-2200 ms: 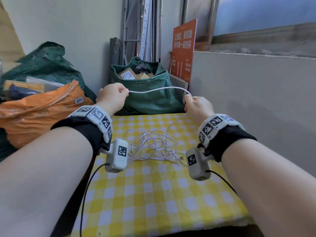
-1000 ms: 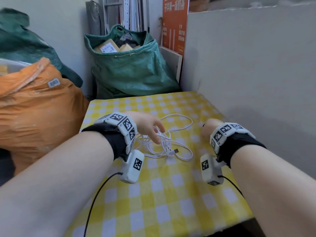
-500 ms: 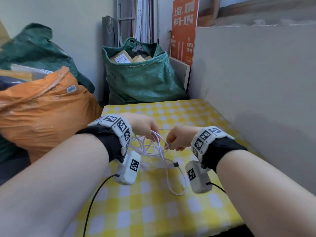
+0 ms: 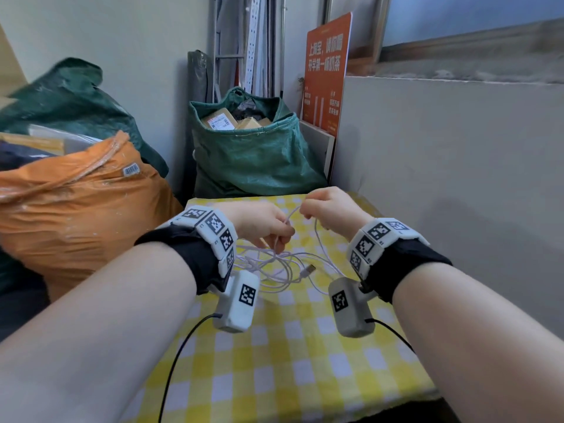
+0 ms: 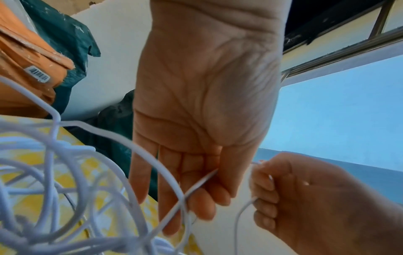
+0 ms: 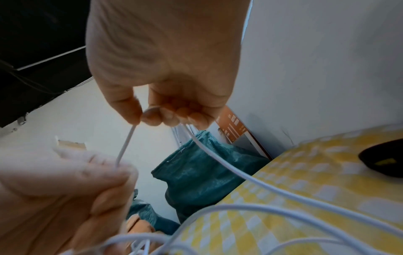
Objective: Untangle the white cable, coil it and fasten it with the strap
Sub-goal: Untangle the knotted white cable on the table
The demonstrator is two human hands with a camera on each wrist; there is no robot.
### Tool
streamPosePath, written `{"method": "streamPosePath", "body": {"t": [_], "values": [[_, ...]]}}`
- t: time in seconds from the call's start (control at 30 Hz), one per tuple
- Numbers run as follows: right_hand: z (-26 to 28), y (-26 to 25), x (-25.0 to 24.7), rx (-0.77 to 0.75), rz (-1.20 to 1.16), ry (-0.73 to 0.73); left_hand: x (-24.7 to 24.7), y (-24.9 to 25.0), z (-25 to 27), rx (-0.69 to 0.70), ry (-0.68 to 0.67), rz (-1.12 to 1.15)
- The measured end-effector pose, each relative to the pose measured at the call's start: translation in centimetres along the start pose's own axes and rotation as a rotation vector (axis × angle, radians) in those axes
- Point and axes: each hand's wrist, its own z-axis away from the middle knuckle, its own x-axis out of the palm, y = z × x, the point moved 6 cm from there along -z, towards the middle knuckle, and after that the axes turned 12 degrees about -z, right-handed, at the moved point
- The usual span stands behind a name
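The white cable (image 4: 276,265) lies as a loose tangle on the yellow checked tablecloth (image 4: 274,346), its metal plug (image 4: 309,269) resting to the right. My left hand (image 4: 282,236) pinches a strand just above the tangle. My right hand (image 4: 306,213) sits close beside it, slightly higher, gripping the same strand, which spans a short gap between the two. In the right wrist view my right hand (image 6: 148,117) pinches the cable (image 6: 126,143) between thumb and curled fingers. The left wrist view has loops of cable (image 5: 65,172) hanging below my left hand (image 5: 196,198). No strap is identifiable.
A green sack (image 4: 253,154) of parcels stands past the table's far edge, and an orange sack (image 4: 76,209) presses against its left side. A grey wall (image 4: 457,178) runs along the right. A black object (image 6: 381,158) lies on the cloth to the right.
Both hands have lifted off the tangle and now hold a short strand between them, higher and farther forward. The plug end has come to rest on the cloth.
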Motion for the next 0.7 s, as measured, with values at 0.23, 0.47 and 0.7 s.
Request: {"method": "streamPosePath", "body": {"t": [0.23,0.47,0.7], "values": [[0.7,1.0,-4.8,0.015,0.011,0.377,-2.0,-2.4,1.5,-0.089,0.042,-0.210],[1.3,1.5,-5.3,0.114,0.262,0.474,-2.9,-2.6,3.4,-0.192,0.038,-0.530],[1.4,2.6,-6.4,0.268,0.403,0.415,-3.4,-2.0,3.6,-0.007,0.209,-0.431]]}}
